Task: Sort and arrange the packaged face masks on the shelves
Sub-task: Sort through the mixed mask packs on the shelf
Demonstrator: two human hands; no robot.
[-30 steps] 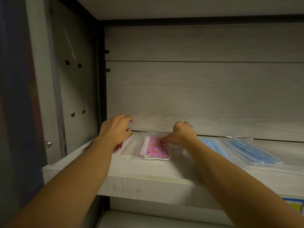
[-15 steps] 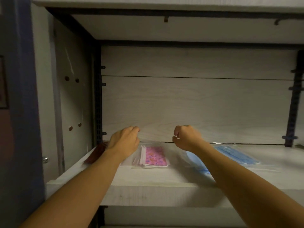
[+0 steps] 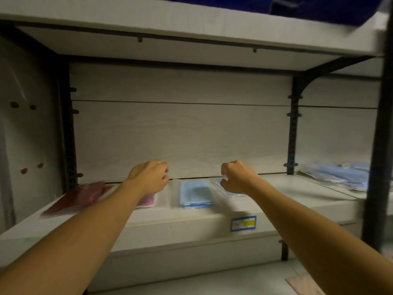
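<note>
1. Hands first: the left hand (image 3: 148, 177) and the right hand (image 3: 238, 177) hover with fingers curled above the back of the shelf (image 3: 191, 218). A second ago both pressed down on the packets; now they are lifted, and whether either pinches a film edge cannot be told.
2. The pink mask packet (image 3: 147, 201), then in the open between the hands, now lies partly under the left wrist.
3. A blue mask packet (image 3: 195, 194) lies flat between the hands, and a second blue packet (image 3: 228, 193) sits under the right hand.
4. A red packet (image 3: 78, 196) lies at the left end.
5. Farther right, a blue mask pile (image 3: 340, 175) waits on the next bay, so sorting looks unfinished.
</note>
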